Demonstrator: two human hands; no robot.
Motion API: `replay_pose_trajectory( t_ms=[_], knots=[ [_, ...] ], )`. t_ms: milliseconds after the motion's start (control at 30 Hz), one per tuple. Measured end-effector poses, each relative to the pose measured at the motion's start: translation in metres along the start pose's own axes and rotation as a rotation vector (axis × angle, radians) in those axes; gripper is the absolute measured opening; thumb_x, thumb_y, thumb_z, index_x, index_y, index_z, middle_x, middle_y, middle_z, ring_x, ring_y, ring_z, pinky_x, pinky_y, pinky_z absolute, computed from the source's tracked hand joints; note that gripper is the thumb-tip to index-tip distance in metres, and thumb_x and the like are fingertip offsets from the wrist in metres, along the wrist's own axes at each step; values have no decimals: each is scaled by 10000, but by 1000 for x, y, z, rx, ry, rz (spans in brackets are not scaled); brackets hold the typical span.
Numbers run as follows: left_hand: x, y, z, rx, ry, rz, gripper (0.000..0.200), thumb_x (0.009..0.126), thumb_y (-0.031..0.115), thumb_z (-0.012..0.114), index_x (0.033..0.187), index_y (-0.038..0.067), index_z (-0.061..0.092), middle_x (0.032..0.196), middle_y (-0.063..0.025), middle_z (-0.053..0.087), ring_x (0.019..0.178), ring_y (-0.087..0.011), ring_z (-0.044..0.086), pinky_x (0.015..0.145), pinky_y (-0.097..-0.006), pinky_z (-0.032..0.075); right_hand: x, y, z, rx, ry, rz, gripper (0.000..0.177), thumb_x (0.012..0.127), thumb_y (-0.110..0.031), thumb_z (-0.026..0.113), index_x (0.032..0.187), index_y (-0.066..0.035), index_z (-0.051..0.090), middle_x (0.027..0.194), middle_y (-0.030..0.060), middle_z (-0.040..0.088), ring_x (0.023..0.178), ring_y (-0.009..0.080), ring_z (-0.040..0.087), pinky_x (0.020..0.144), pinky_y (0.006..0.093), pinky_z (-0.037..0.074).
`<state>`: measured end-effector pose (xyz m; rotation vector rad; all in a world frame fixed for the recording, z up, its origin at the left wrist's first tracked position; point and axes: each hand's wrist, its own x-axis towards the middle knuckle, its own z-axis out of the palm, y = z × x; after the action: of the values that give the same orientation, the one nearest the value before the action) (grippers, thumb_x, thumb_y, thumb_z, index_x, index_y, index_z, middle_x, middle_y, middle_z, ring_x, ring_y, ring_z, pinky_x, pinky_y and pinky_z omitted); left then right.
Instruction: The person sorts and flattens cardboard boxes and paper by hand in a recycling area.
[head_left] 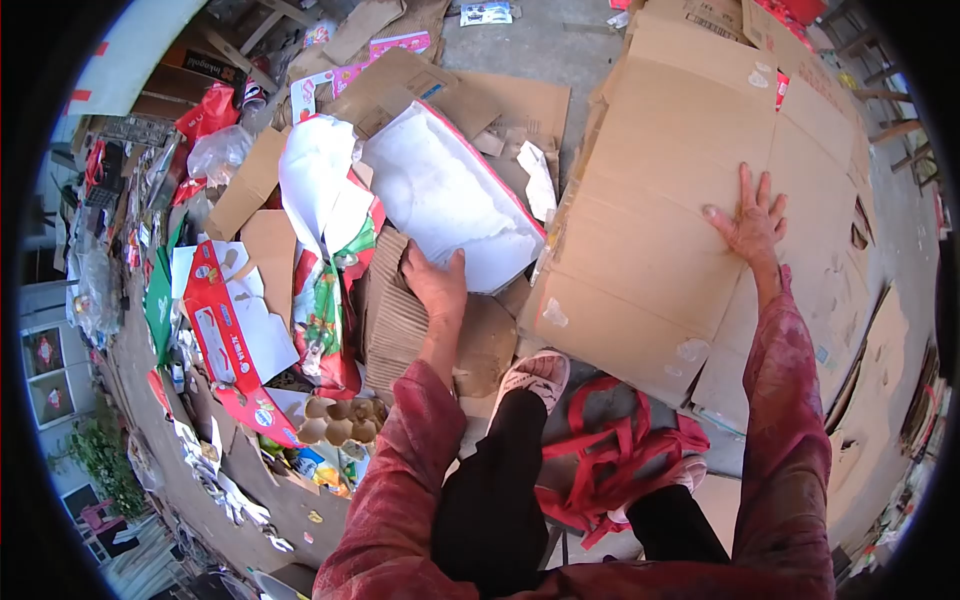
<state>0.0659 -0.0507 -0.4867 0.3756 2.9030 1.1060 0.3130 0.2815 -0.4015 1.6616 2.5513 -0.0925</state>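
Note:
My left hand (437, 290) is at the upper edge of a torn piece of corrugated cardboard (388, 325), its fingers bent over that edge and the thumb pointing up; the fingertips are partly hidden. Just beyond it lies a shallow box with a white inside (440, 190) and a red rim. On the right, my right hand (755, 228) rests flat with spread fingers on a large flattened brown cardboard box (650, 210), which lies on other cardboard sheets. Crumpled white and red-green packaging (325, 200) sits left of the white-lined box.
Red straps (610, 450) lie tangled on the floor between and around my feet. To the left are a red and white printed carton (225, 340), an egg tray (340, 425) and heaped scraps. Brown cardboard (530, 105) lies behind the white-lined box. Wooden stool legs (900, 130) stand at the right.

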Motion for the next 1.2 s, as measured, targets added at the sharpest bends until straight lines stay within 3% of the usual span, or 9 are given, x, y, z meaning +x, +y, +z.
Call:
replay_pose_trajectory(
  t_ms=[133,300,467,633,700,833,933,1033,1200],
  knots=[
    [5,9,0,19,11,-69,695,607,173,711,1149,-92,365,1067,-257,471,987,-379,454,875,-397,348,0,3,3,41,35,-24,933,581,-637,601,1334,-337,137,1412,105,50,1264,417,-11,972,556,42],
    [21,16,9,-983,-87,-395,289,704,6,600,977,-49,523,899,-104,597,771,-180,562,720,-272,435,1,0,1,25,16,-5,922,586,-629,604,1332,-339,144,1411,106,55,1264,418,-12,971,557,45],
    [18,83,-40,-1110,-142,-139,252,741,-39,534,993,-39,526,921,-62,587,791,-118,535,735,-242,422,3,-1,-3,49,40,-36,910,587,-621,607,1326,-356,145,1411,101,60,1261,426,-7,965,572,49],
    [6,118,-72,-369,36,407,372,696,11,536,1068,17,518,738,-98,541,625,-219,540,588,-297,454,-6,-26,-35,-20,125,-128,910,638,-532,634,1343,-176,181,1404,136,72,1285,323,83,992,449,193],
    [-6,134,-77,-214,6,510,474,628,24,562,1098,48,510,657,-110,456,557,-263,501,509,-348,434,-48,-77,-40,1022,1,-436,892,659,-383,690,1328,-59,196,1344,133,246,1216,218,271,915,324,335],
    [-37,144,-65,-42,-2,885,509,563,91,586,1063,21,523,616,-61,419,532,-217,455,475,-337,364,-131,-180,-55,1702,-353,-472,548,742,-147,622,1205,-2,367,955,47,529,838,123,487,735,252,424],
    [-47,129,-66,-42,-156,905,440,614,101,603,1046,33,549,683,-80,483,592,-250,494,549,-347,413,-140,-196,-41,1920,-465,62,392,760,-80,579,1114,4,433,946,65,546,827,140,520,757,276,425],
    [-22,102,-88,-407,-401,903,472,681,299,650,1048,24,541,949,-124,550,876,-285,522,728,-378,416,-143,-179,-32,2030,-463,66,356,757,-55,568,1090,2,457,978,75,542,879,172,534,782,302,429],
    [82,-5,-103,546,27,572,872,528,309,746,1268,130,320,1280,-236,264,1127,-435,308,897,-502,298,-154,-151,-48,2024,-419,170,508,751,-31,553,1209,-14,334,1125,116,471,1006,237,495,844,367,428]
  ],
)
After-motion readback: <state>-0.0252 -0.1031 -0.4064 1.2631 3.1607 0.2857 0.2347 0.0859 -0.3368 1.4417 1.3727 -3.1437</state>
